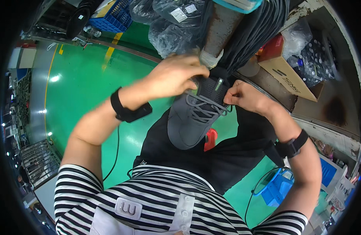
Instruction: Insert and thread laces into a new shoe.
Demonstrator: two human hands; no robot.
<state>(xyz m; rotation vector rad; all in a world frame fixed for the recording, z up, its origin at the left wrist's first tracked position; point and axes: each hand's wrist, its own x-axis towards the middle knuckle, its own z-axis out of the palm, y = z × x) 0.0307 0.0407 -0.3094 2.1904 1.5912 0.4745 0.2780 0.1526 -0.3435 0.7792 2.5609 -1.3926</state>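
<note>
A dark grey sneaker [188,121] is held up above my lap, its toe toward me and its tongue [215,88] away from me. Grey shoelaces [204,105] cross its front, with loose loops on the right. My left hand [178,74] is at the left edge of the shoe's opening. Its fingers are curled and partly blurred, so what they grip is hidden. On the other side, my right hand [247,97] pinches with thumb and forefinger at the right eyelet edge, where a shoelace runs to the fingertips.
Beyond the shoe stands a rusty metal post [221,29], with a thick bundle of black laces [259,33] beside it. A cardboard box [292,78] sits on the bench at right. Clear plastic bags [168,37] and a blue crate [114,17] are at the back. A blue stool [276,188] stands lower right.
</note>
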